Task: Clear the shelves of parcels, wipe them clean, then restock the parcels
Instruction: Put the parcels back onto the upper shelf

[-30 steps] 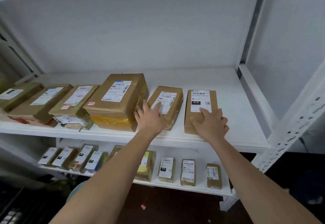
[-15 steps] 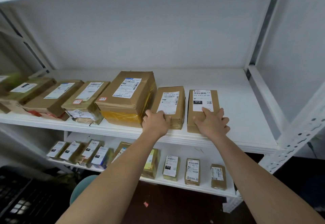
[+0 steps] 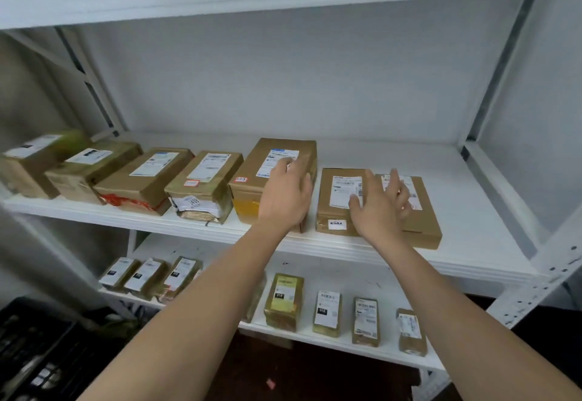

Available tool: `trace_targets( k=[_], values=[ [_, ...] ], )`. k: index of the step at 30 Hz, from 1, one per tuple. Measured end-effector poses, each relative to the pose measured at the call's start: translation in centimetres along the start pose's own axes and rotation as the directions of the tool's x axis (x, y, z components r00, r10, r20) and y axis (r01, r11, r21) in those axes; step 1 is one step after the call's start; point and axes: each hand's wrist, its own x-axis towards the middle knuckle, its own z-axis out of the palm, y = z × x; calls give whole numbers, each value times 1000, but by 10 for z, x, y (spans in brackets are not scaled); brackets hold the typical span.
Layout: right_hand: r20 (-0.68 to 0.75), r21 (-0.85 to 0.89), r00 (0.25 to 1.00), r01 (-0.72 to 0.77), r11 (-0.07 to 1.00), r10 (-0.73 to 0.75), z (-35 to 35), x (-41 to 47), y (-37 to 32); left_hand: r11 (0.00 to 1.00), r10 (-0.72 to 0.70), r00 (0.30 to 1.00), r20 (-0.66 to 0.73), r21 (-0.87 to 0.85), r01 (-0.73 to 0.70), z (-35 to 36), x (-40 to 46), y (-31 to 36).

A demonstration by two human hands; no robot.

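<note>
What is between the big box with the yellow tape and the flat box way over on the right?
One smaller parcel lies between the big box and the flat box, with a white label on top, seen from the head camera.

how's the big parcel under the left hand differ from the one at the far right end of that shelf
The big parcel is thick and tall; the end parcel is thin and flat. The big parcel has yellow tape on its front; the end parcel's front is plain brown. Both are brown cardboard with white labels on the same shelf.
</note>
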Motion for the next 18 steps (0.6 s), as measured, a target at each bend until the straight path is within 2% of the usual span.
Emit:
trace_targets(
  k=[5, 12, 15, 18],
  values=[
    [-1, 9, 995, 98, 995, -98, 25, -27, -84, 967, -45, 998, -32, 250, 51, -59, -16, -73],
    [121, 94, 950, 277, 956, -287, 88, -81, -218, 882, -257, 964, -74, 390, 265, -159, -71, -194],
    [198, 141, 896, 375, 916, -397, 128, -118, -284, 825, -389, 912, -130, 391, 407, -214, -112, -251],
    [285, 199, 808, 476, 857, -515, 167, -164, -345, 732, -520, 831, -199, 399, 553, -268, -160, -312]
  ],
)
